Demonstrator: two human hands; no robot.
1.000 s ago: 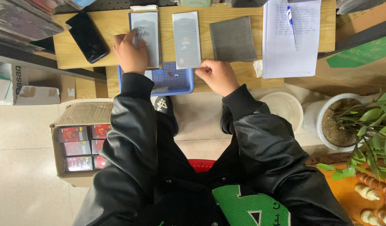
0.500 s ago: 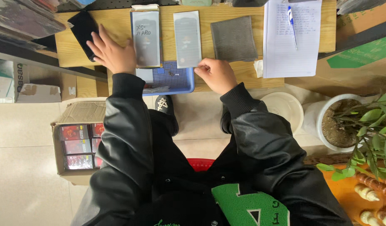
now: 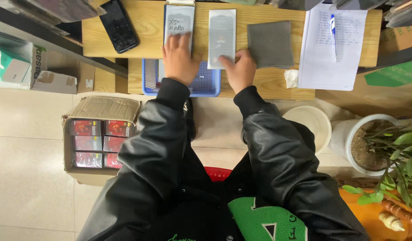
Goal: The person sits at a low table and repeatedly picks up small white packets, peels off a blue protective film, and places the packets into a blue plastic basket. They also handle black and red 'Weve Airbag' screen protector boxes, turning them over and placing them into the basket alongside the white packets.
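Note:
My left hand (image 3: 179,60) lies flat on the lower end of a long white sleeve with handwriting (image 3: 179,22) on the wooden table (image 3: 148,44). My right hand (image 3: 239,69) rests with its fingertips on the lower end of a second pale sleeve (image 3: 222,33) beside it. Under both hands a blue plastic basket (image 3: 206,85) sits at the table's near edge. A black phone (image 3: 119,26) lies to the left, apart from my left hand. A grey cloth (image 3: 270,43) lies just right of my right hand.
A notepad with a blue pen (image 3: 333,44) lies at the table's right. On the floor: a cardboard box of red packs (image 3: 96,140), a white bucket (image 3: 309,125), a potted plant (image 3: 371,143). Boxes (image 3: 18,64) stand at left.
My left hand has come back from the phone at the left onto the handwritten sleeve. My right hand has moved up from the basket edge onto the second sleeve.

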